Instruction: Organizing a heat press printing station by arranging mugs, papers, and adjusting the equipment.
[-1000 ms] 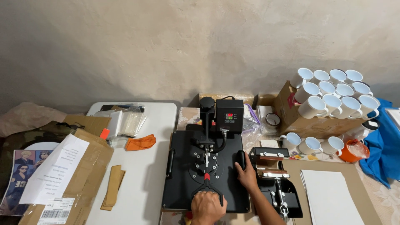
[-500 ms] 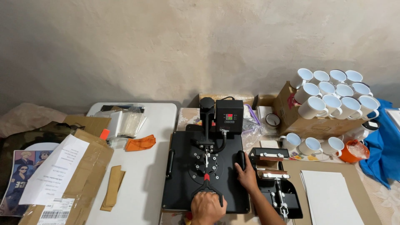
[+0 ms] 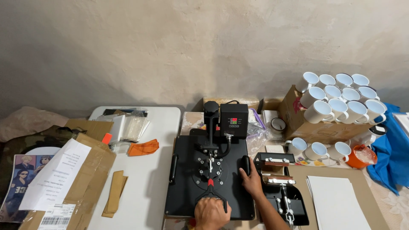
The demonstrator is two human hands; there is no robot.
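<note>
A black flat heat press [image 3: 187,179] lies shut in front of me, with its control box [image 3: 234,120] at the back. My left hand [image 3: 211,212] is closed around the press's front lever handle. My right hand [image 3: 251,181] rests on the black side grip at the press's right edge, fingers wrapped over it. A smaller black mug press [image 3: 281,187] stands just right of that hand.
White mugs [image 3: 338,102] are stacked on a cardboard box [image 3: 306,127] at the right, with more mugs [image 3: 317,150] below. White paper sheets [image 3: 336,204] lie on cardboard at the near right. Flattened cardboard [image 3: 91,174], papers, an orange cloth [image 3: 143,147] and plastic bags cover the left table.
</note>
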